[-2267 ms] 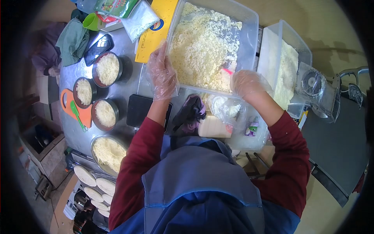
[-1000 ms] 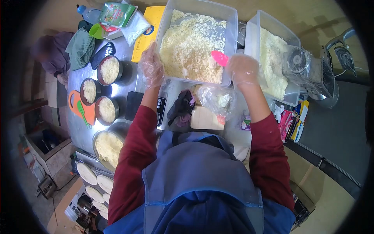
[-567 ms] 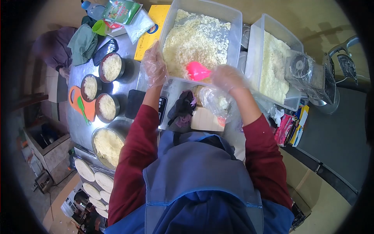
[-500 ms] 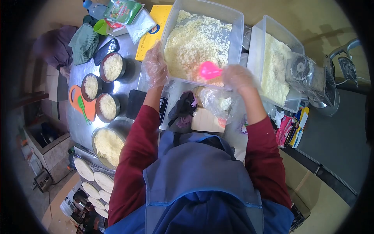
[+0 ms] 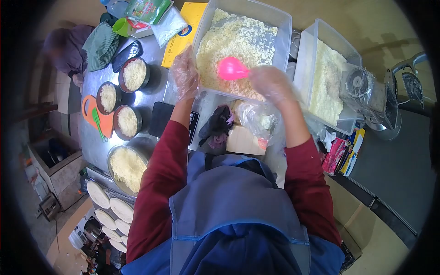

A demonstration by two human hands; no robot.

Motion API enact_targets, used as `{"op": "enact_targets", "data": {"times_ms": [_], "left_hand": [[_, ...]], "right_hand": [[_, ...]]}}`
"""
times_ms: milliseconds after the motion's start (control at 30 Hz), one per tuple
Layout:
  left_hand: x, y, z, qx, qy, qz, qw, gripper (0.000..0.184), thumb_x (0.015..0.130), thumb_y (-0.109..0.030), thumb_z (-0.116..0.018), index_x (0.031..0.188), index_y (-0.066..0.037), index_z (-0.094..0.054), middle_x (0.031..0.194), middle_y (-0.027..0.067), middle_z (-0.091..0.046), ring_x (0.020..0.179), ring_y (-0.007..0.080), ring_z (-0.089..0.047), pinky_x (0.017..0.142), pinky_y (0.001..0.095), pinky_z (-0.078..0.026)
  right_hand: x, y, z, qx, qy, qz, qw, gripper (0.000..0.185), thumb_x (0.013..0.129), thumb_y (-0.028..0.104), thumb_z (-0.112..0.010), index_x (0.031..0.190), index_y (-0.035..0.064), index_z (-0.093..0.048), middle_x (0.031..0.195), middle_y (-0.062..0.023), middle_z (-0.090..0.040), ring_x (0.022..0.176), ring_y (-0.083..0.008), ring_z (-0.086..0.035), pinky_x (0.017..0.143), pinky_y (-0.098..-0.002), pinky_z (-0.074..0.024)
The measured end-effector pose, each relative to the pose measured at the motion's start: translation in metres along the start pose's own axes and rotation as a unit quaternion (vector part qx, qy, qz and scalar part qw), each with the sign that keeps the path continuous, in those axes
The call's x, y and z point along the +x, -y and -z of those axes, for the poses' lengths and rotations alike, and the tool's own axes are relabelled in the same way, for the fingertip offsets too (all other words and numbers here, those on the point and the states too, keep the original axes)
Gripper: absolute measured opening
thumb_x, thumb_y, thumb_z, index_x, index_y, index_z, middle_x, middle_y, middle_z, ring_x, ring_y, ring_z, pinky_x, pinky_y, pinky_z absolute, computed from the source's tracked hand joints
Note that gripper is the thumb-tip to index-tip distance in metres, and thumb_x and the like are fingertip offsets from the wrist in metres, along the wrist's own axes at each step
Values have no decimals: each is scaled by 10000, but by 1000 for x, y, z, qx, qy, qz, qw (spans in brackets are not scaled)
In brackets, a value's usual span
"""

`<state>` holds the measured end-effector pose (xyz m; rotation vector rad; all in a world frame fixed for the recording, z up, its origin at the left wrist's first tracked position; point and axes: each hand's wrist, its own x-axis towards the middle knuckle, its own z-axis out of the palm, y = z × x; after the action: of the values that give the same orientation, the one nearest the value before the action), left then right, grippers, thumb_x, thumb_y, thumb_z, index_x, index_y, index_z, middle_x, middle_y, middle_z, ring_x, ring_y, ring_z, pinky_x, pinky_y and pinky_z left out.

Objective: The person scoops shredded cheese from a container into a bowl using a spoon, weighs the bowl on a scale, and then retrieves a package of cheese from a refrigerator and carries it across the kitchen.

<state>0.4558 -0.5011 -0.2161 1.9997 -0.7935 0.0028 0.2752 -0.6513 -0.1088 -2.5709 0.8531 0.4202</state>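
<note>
I have a clear tub (image 5: 283, 46) holding pale crumbs (image 5: 240, 41). My left hand (image 5: 185, 75) touches its left side, though I can't tell its finger spread. My right hand (image 5: 272, 82), blurred, has fingers closed around the pink scoop (image 5: 232, 68), over the crumbs.

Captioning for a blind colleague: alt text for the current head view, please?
A gloved right hand holds a pink utensil over crumbly pale food in a clear bin, the gloved left hand at its left side. Three filled dark bowls stand further left.
</note>
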Motion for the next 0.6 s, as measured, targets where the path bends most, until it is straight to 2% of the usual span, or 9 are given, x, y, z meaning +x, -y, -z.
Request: {"op": "enact_targets", "data": {"times_ms": [33, 100, 133, 200, 267, 333, 467, 533, 600], "left_hand": [[0, -1, -1, -7, -3, 0, 1000, 346, 918, -50, -503, 1254, -53, -586, 1153, 181, -596, 1094, 289, -559, 969, 352, -400], [0, -1, 0, -11, -6, 0, 1000, 350, 916, -39, -503, 1255, -56, -587, 1149, 179, -598, 1093, 288, -560, 966, 350, -401], [0, -1, -1, -18, -19, -9, 1000, 361, 880, -17, -517, 1228, -57, -603, 1123, 197, -611, 1062, 321, -576, 940, 381, -425], [2, 3, -4, -25, -35, -18, 999, 373, 843, 5, -531, 1201, -57, -620, 1097, 214, -623, 1031, 354, -593, 915, 411, -448], [1, 12, -11, -48, -51, -22, 997, 379, 839, 15, -535, 1201, -58, -620, 1087, 213, -624, 1014, 357, -595, 902, 416, -452], [0, 6, -6, -24, -48, -23, 998, 376, 840, 17, -535, 1198, -58, -621, 1081, 212, -626, 1003, 357, -596, 895, 418, -453], [0, -1, -4, -8, -54, -34, 998, 374, 840, 21, -540, 1196, -59, -621, 1070, 208, -624, 993, 357, -593, 885, 418, -451], [2, 1, -5, -28, -55, -24, 998, 374, 842, 19, -539, 1197, -64, -622, 1070, 207, -622, 995, 357, -590, 885, 420, -449], [0, 2, -5, -47, -51, -8, 998, 374, 844, 16, -539, 1198, -69, -623, 1071, 206, -620, 998, 358, -586, 885, 422, -446]], "right_hand": [[8, 12, -5, 0, -1, -1, 1000, 343, 901, 300, -428, 877, 68, -679, 918, -199, -661, 851, -377, -628, 789, -471, -479], [21, 36, -16, 5, 15, 89, 996, 329, 899, 279, -422, 893, 79, -683, 920, -195, -663, 863, -376, -633, 789, -464, -484], [20, 36, -14, 7, 16, 90, 996, 329, 899, 279, -422, 893, 79, -683, 920, -195, -663, 863, -376, -633, 789, -464, -484], [18, 27, -2, -8, 57, -19, 998, 304, 886, 252, -429, 879, 89, -686, 918, -185, -670, 857, -366, -640, 781, -449, -492], [9, -1, 17, -84, -2, -57, 995, 294, 874, 244, -447, 856, 97, -701, 903, -162, -685, 835, -342, -657, 750, -435, -510], [2, -10, 42, -161, -81, -85, 980, 302, 867, 255, -467, 831, 88, -716, 872, -161, -695, 796, -329, -675, 706, -432, -526], [16, -36, 0, -299, -115, -57, 946, 293, 850, 243, -489, 801, 75, -723, 820, -176, -693, 754, -335, -680, 678, -436, -534], [4, -23, -8, -289, -30, 1, 957, 275, 830, 216, -499, 757, 70, -720, 765, -182, -685, 725, -319, -686, 638, -423, -531], [4, -16, 22, -275, 4, 5, 961, 269, 828, 209, -500, 752, 78, -722, 758, -169, -689, 720, -307, -688, 627, -412, -530]]}}
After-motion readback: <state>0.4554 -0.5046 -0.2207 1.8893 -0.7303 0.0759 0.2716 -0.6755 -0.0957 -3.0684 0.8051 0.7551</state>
